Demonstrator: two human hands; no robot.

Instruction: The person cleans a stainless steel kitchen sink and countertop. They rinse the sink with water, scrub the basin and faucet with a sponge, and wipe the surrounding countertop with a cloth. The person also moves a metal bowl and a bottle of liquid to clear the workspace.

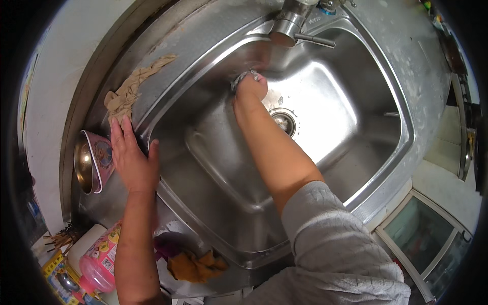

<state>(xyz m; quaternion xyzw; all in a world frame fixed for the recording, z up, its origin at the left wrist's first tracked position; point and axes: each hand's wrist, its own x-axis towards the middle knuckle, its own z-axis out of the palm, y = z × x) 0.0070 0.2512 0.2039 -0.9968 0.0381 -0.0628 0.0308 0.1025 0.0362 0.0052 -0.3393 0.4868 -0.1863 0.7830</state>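
Inside the stainless steel sink [228,152], my right hand [251,87] is closed on a greyish scrubber [239,79], pressed to the far left wall of the basin; the scrubber is mostly hidden by the hand. My left hand [131,156] lies on the counter left of the sink, fingers extended, its fingertips touching the lower end of a twisted beige cloth [127,91]. The drain [283,121] is on the basin floor, to the right of my right forearm. Above the basin's back edge stands a metal faucet [288,26] with its lever pointing right.
A pink cup [103,152] and a brass-coloured metal bowl [83,162] lie beside my left hand. Near my left forearm are a pink plastic bottle [97,267] and an orange-brown cloth [196,267] with a purple cloth [166,247]. A glass-paned cabinet door [419,228] is at lower right.
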